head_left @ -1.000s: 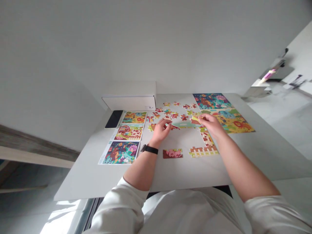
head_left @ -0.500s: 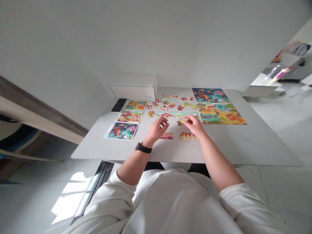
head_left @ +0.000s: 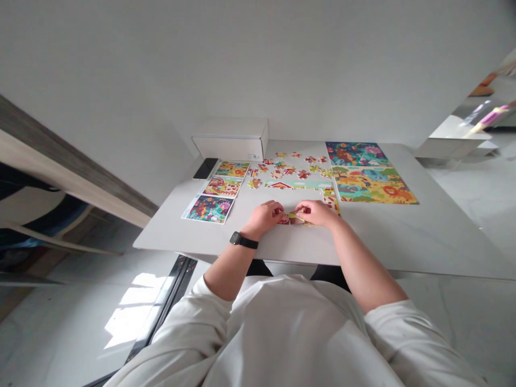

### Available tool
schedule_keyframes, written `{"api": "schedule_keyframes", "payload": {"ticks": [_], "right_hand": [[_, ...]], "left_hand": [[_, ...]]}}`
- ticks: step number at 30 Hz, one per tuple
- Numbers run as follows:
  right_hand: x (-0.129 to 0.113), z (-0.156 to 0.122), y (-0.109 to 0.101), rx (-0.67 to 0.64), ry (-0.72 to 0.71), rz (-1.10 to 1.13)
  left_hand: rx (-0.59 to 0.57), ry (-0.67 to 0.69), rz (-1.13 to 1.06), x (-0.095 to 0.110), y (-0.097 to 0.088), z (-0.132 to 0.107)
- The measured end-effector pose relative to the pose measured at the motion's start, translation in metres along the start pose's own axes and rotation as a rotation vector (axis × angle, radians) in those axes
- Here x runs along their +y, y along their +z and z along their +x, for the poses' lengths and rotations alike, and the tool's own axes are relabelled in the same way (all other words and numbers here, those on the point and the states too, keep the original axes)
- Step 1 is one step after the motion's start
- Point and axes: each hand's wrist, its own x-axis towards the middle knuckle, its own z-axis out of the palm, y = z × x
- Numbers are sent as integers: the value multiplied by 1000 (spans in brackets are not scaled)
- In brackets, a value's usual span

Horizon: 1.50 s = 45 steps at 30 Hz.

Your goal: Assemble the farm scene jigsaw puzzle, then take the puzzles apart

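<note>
My left hand (head_left: 266, 217) is curled at the lower edge of a part-built jigsaw, its fingers closed on a pink puzzle piece (head_left: 284, 220). Beside it, my right hand (head_left: 317, 213) pinches another puzzle piece (head_left: 297, 219), held at the gap in the bottom row. The fingers partly cover both pieces. Farther back runs the joined top strip (head_left: 298, 184), with a red roof and pale green sky. A joined right-hand edge (head_left: 330, 199) comes down from it towards my right hand. Loose puzzle pieces (head_left: 288, 171) lie scattered behind the strip.
Three small picture sheets (head_left: 222, 186) lie at the left, near a black phone (head_left: 205, 168). A white box (head_left: 229, 146) stands against the wall. Two finished puzzles (head_left: 373, 184) lie to the right on the white table (head_left: 403, 231).
Both hands have come closer together and down to the bottom row. My right hand has brought its piece there from near the top strip. The view has shifted slightly.
</note>
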Motion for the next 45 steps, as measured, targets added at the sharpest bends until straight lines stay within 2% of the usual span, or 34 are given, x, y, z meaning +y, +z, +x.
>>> {"api": "schedule_keyframes", "payload": {"ticks": [4, 13, 18, 23, 29, 31, 34, 40, 45], "right_hand": [[-2, -2, 4, 32, -16, -144], [-10, -2, 5, 50, -79, -350], [-6, -1, 6, 49, -157, -363], [-2, -1, 6, 27, -158, -335], [13, -1, -16, 190, -86, -205], [18, -1, -22, 206, -58, -171], [20, -1, -22, 162, -52, -146], [10, 1, -6, 52, -97, -183], [9, 2, -4, 9, -145, -217]], "left_hand": [[-44, -8, 47, 4, -1, 0], [-27, -61, 119, 12, 4, 0], [-36, -63, 112, 13, 2, 0], [-53, -81, 103, 13, 1, 0], [-61, -85, 133, 11, 2, 1], [-61, -84, 149, 9, 2, 0], [-57, -96, 158, 6, 1, 0], [-36, -105, 131, 0, 2, 0], [-40, -102, 104, -3, 2, 0]]}}
